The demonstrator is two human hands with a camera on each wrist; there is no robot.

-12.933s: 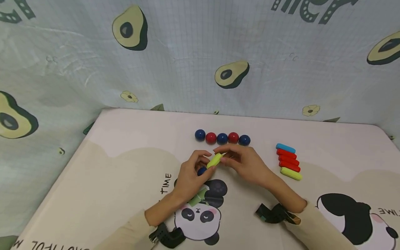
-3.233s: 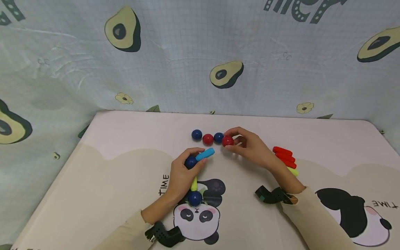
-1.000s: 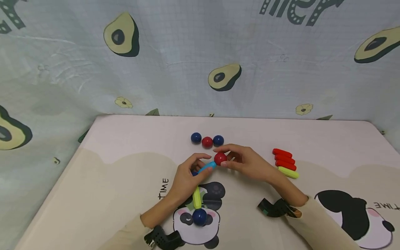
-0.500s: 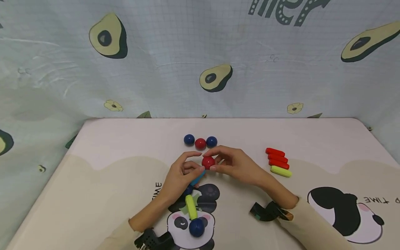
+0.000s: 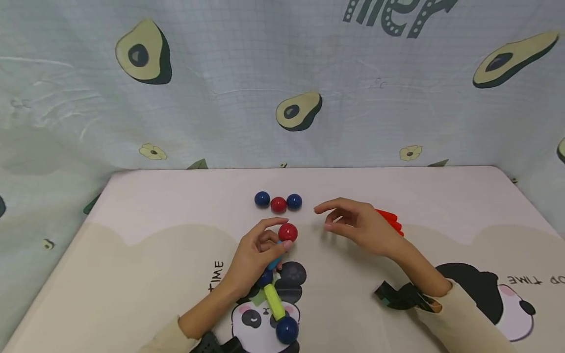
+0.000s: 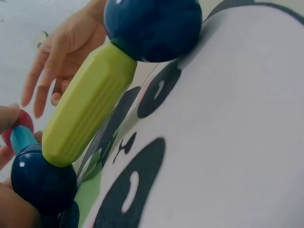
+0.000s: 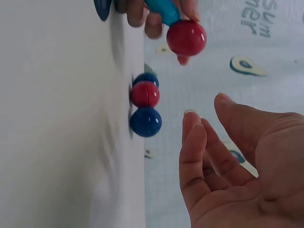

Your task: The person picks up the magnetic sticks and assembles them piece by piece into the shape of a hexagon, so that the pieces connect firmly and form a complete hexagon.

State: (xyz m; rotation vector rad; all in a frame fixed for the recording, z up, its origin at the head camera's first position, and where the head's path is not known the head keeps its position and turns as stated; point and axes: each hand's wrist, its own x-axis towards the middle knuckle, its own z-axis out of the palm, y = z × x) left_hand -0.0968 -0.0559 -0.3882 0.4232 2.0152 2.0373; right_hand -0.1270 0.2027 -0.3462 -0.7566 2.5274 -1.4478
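Note:
My left hand (image 5: 247, 260) grips a chain of toy balls and rods by its light blue rod (image 5: 274, 263). A red ball (image 5: 288, 232) sits on that rod's far end, by my thumb and index finger. At the rod's other end is a dark blue ball (image 6: 43, 178), followed by a yellow-green rod (image 6: 90, 104) and another dark blue ball (image 5: 287, 330) nearest my body. My right hand (image 5: 368, 228) hovers over the table to the right of the chain, fingers loosely bent and nothing between them.
Behind the hands a short row holds a blue ball (image 5: 262, 199), a red ball (image 5: 278, 205) and another blue ball (image 5: 294, 201). Red rods (image 5: 390, 218) lie at the right, partly hidden by my right hand. A patterned curtain (image 5: 229, 117) hangs behind the table (image 5: 145, 274).
My right hand brought the red ball from the row to the light blue rod's end, let go, and moved right. The left hand still holds the chain, now swung slightly.

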